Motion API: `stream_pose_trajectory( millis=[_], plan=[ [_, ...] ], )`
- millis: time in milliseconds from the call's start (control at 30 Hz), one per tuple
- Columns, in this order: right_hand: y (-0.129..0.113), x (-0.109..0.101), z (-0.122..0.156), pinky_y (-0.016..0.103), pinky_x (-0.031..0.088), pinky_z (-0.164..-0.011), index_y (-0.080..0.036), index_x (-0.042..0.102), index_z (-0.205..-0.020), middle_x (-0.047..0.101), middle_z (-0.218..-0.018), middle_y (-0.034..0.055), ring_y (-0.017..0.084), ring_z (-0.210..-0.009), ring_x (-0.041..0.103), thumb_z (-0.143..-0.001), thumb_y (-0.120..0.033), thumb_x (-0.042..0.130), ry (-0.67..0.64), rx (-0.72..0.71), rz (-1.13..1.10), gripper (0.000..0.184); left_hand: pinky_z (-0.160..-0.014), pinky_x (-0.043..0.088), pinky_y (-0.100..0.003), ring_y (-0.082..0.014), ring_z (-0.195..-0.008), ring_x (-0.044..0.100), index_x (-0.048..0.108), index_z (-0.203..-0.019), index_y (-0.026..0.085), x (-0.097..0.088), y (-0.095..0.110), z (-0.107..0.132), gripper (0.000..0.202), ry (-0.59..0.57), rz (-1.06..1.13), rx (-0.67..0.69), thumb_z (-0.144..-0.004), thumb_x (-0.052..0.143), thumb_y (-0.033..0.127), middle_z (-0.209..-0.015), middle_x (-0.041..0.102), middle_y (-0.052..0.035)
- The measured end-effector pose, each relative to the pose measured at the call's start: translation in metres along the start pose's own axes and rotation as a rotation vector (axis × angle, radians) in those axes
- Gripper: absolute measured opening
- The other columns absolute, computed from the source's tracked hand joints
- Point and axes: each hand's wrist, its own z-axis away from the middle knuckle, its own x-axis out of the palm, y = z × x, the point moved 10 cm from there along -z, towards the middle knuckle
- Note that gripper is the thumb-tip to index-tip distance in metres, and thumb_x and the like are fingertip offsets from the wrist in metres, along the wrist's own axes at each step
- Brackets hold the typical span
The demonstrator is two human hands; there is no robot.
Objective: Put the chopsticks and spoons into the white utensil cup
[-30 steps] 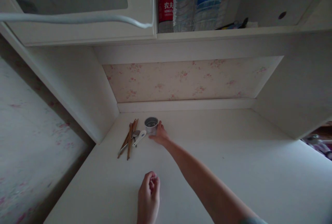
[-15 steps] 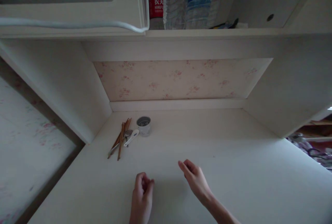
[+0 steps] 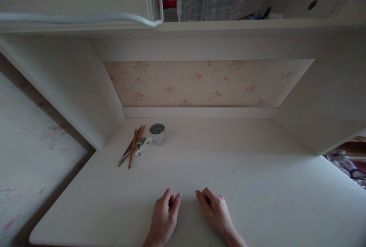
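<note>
At the back left of the white tabletop, brown wooden chopsticks: a loose, crossing bundle, the near ends pointing toward the person, one stick lying over the others; their exact number is hard to make out.
Silver metal spoon: among the chopsticks, its rounded bowl to their right and its thin handle slanting down to the left, partly covered.
White, glossy short-handled spoon: aslant between the bundle and the cup, bowl end up and right, handle toward the person; a small dark mark shows in the bowl. Whether it touches the cup, I cannot tell.
Pale grey cylindrical cup: upright on the tabletop, just right of the white spoon and well beyond both hands; dark grey inside, light holes dotting its floor, more small holes around its lower wall.
Left hand: at the near edge, wrist low, thumb side up, fingers curled in and thumb beside the index finger; a narrow, loose fist, its palm hidden.
Right hand: near the left, forearm coming from the lower right, thumb angled up and left, fingers folded into a similarly narrow fist.
</note>
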Motion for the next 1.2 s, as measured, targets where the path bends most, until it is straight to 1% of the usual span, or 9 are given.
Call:
stream_pose_trajectory(
  millis=[167, 267, 367, 533, 667, 833, 1200],
  plan=[
    [0.0025, 0.0031, 0.0018, 0.023, 0.026, -0.049, -0.023, 0.045, -0.058, 0.041, -0.050, -0.0053, 0.012, -0.047, 0.034, -0.092, -0.058, 0.045, -0.009, -0.017, 0.039, 0.049, -0.054, 0.032, -0.020, -0.0106, -0.054, 0.039, 0.036, -0.068, 0.022, -0.0012, 0.0002, 0.0017, 0.038, 0.014, 0.020, -0.019, -0.095, 0.046, 0.047, -0.057, 0.037, 0.0063],
    [0.0038, 0.0043, 0.0019, 0.023, 0.027, -0.048, -0.023, 0.045, -0.058, 0.040, -0.050, -0.0058, 0.011, -0.047, 0.033, -0.092, -0.059, 0.045, -0.015, -0.014, 0.045, 0.050, -0.054, 0.032, -0.020, -0.0107, -0.053, 0.040, 0.038, -0.068, 0.022, -0.0010, 0.0003, 0.0012, 0.038, 0.012, 0.024, -0.017, -0.095, 0.046, 0.047, -0.057, 0.039, 0.0060],
    [0.0016, 0.0030, 0.0012, 0.023, 0.027, -0.048, -0.022, 0.045, -0.057, 0.040, -0.049, -0.0059, 0.011, -0.046, 0.033, -0.092, -0.060, 0.044, -0.003, -0.020, 0.061, 0.051, -0.054, 0.032, -0.021, -0.0109, -0.053, 0.040, 0.037, -0.068, 0.022, 0.0001, 0.0003, 0.0005, 0.039, -0.002, 0.006, -0.017, -0.095, 0.045, 0.048, -0.057, 0.038, 0.0061],
    [-0.0047, -0.0006, 0.0008, 0.023, 0.030, -0.046, -0.022, 0.049, -0.056, 0.044, -0.047, -0.0046, 0.011, -0.045, 0.035, -0.092, -0.060, 0.044, 0.025, -0.045, 0.081, 0.053, -0.054, 0.033, -0.021, -0.0111, -0.053, 0.040, 0.036, -0.067, 0.023, -0.0003, 0.0023, -0.0002, 0.041, -0.007, -0.031, -0.017, -0.095, 0.044, 0.052, -0.056, 0.038, 0.0059],
    [-0.0052, -0.0015, 0.0014, 0.023, 0.029, -0.046, -0.023, 0.050, -0.056, 0.044, -0.047, -0.0046, 0.011, -0.044, 0.036, -0.092, -0.057, 0.046, 0.031, -0.051, 0.091, 0.050, -0.054, 0.032, -0.021, -0.0108, -0.053, 0.040, 0.037, -0.066, 0.022, -0.0001, 0.0039, -0.0001, 0.041, -0.013, -0.044, -0.008, -0.095, 0.045, 0.050, -0.056, 0.038, 0.0058],
    [-0.0047, -0.0012, 0.0022, 0.022, 0.030, -0.046, -0.023, 0.050, -0.056, 0.046, -0.047, -0.0041, 0.012, -0.044, 0.038, -0.092, -0.056, 0.047, 0.029, -0.064, 0.107, 0.049, -0.054, 0.033, -0.020, -0.0102, -0.052, 0.043, 0.041, -0.066, 0.021, -0.0008, 0.0044, 0.0001, 0.039, 0.004, -0.065, 0.015, -0.095, 0.048, 0.046, -0.055, 0.042, 0.0058],
    [-0.0028, 0.0021, 0.0008, 0.023, 0.031, -0.047, -0.023, 0.049, -0.058, 0.045, -0.048, -0.0043, 0.012, -0.045, 0.038, -0.092, -0.056, 0.046, 0.011, -0.046, 0.097, 0.048, -0.055, 0.033, -0.021, -0.0109, -0.053, 0.045, 0.043, -0.067, 0.021, 0.0008, 0.0034, 0.0002, 0.038, -0.006, -0.100, 0.019, -0.095, 0.047, 0.046, -0.056, 0.046, 0.0049]
  ],
)
